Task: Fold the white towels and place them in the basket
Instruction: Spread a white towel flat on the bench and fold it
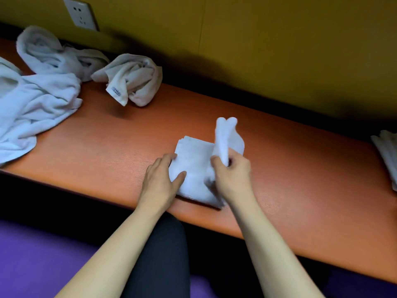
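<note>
- Head view, the thing in hand: a small white towel (193,166) lies partly folded on the orange bench top (129,147), just below and right of the frame's centre, close to the bench's near edge.
- Head view, handling: it looks light, soft and limp. A lifted flap sags, so I judge it is best taken by an edge or corner while the rest is pinned flat.
- Head view, left hand (163,177): fingers straight and spread, resting flat on the towel's left edge and holding it down; it grasps nothing.
- Head view, right hand (232,171): fingers and thumb curled, pinching the towel's right flap, which stands up above the hand toward the frame's centre.
- Head view, rest of the task: crumpled unfolded towels (43,82) are heaped at upper left, one more crumpled towel (133,80) just right of them; a folded stack (388,153) sits at the right edge. No basket is in view.
</note>
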Motion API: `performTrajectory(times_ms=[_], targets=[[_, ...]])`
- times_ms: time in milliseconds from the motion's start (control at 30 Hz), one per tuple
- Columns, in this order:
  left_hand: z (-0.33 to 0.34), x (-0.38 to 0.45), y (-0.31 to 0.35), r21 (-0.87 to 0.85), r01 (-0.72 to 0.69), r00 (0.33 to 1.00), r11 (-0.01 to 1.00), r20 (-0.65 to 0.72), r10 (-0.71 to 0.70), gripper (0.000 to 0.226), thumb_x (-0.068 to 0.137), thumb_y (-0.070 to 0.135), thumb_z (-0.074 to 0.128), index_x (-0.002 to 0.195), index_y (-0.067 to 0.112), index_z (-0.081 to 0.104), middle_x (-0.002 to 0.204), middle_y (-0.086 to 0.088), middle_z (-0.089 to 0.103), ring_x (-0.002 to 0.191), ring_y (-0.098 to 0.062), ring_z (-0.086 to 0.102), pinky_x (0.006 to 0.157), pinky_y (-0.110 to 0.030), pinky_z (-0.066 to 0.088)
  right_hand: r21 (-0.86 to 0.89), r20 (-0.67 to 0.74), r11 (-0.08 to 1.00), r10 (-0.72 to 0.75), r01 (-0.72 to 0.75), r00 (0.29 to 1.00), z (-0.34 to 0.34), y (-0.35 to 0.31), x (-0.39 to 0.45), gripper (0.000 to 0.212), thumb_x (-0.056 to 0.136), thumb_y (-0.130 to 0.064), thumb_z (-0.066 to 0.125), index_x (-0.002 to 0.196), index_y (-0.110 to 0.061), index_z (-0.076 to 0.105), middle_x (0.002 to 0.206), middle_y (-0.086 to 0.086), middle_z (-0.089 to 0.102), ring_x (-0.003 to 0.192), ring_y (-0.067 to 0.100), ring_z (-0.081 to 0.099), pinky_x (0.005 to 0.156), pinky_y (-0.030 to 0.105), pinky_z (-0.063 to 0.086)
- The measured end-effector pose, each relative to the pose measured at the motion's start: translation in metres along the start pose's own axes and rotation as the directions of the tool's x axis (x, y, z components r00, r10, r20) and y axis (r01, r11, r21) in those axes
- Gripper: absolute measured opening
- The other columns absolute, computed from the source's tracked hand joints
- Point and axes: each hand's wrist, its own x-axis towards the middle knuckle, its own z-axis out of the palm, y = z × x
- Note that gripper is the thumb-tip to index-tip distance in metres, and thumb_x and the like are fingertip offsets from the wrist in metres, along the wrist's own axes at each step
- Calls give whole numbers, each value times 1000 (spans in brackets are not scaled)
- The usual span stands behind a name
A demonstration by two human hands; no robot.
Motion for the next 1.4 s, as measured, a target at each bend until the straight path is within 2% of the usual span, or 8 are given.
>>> performTrajectory(times_ms=[100,233,333,500,800,933,1033,1400], targets=[[-1,1,-3,-83,20,998,996,-58,-24,27,97,29,55,123,22,58,119,-1,68,112,-28,61,93,-40,48,-161,124,987,8,12,992,42,5,-5,4,89,-26,55,85,-25,56,74,-3,59,72,20,56,66,29,43],[-6,0,3,-223,108,985,969,-105,-134,42,102,36,29,112,15,64,106,-8,71,104,-32,61,87,-38,43,-76,309,981,192,-177,931,63,13,-12,51,95,-37,57,142,-17,52,86,-3,76,88,20,72,89,37,57],[-9,-1,9,-293,191,972,937,-80,-223,46,106,39,31,113,11,66,116,-11,70,112,-31,59,87,-34,38,207,193,954,175,-215,965,41,25,-7,23,99,-19,55,118,-29,63,60,-9,67,54,13,66,72,40,57],[-5,-12,21,-26,235,971,972,50,-234,45,95,45,53,130,17,55,127,-8,57,120,-34,46,103,-41,36,-31,-245,984,162,-175,956,-9,61,-4,16,90,-24,63,106,-25,59,85,-3,64,87,22,64,77,34,48],[-8,-15,48,-320,462,886,827,196,-420,49,75,22,72,119,22,49,106,1,66,84,-23,68,63,-31,55,242,103,885,384,-398,917,-9,73,-11,56,66,-57,70,107,-18,67,103,1,76,95,21,73,91,46,58],[11,-24,61,-490,484,874,725,218,-435,55,86,29,71,135,17,48,116,0,67,94,-20,69,62,-27,54,280,68,905,313,-319,947,-36,84,-19,21,87,-28,73,105,-18,69,100,-2,76,96,19,72,88,38,58],[31,-36,80,-560,465,883,686,237,-406,43,97,27,61,137,18,48,124,-4,65,102,-21,67,85,-36,54,278,37,915,293,-292,955,-69,90,-27,19,86,-30,73,102,-20,69,98,-4,76,94,17,71,86,37,57],[111,-76,203,-560,206,931,802,364,15,50,100,18,60,141,40,42,123,-1,65,106,-19,69,80,-38,58,353,-198,910,298,-216,934,-229,126,-43,18,89,-29,74,106,-29,68,99,-9,74,94,9,70,80,28,55]])
